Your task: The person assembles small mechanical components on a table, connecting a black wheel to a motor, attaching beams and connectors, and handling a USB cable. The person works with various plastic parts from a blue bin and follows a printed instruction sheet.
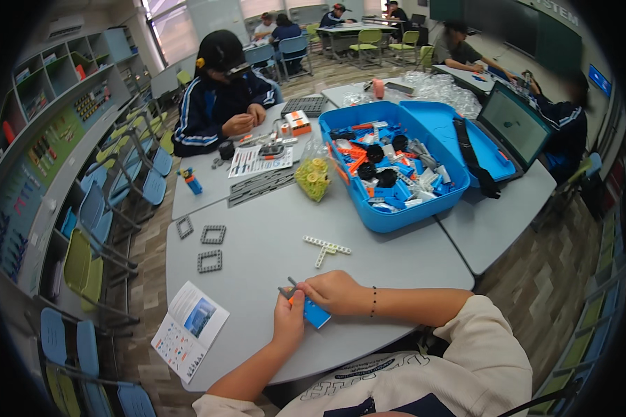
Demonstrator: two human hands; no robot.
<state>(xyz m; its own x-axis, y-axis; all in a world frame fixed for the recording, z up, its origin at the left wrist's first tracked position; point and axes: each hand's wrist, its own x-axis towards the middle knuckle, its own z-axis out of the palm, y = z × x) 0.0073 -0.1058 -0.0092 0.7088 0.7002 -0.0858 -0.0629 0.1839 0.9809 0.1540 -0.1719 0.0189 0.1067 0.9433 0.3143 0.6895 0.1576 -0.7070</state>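
"Blue rectangular plastic block with two grey prongs: where do you have it?"

"Between both hands, over the near part of the grey table. From my end, left hand curled round the prong end, thumb uppermost, a bit of orange showing. Right hand narrow, fingers bunched, gripping the same piece from the other side. Exact fingertip contact hidden from me."

"Around the hands?"

"Just beyond the right hand, a white T-shaped assembly of perforated plastic beams, lying flat. Left of the left hand, an opened paper booklet with a blue picture. Ahead and left of that hand, three dark-grey perforated rectangular frames, set apart."

"Farther out?"

"Ahead and right of the right hand, I log a bright-blue plastic tub, heaped with blue, orange, white and black parts. Well ahead of both hands, near the tub, a clear bag of yellow-green pieces."
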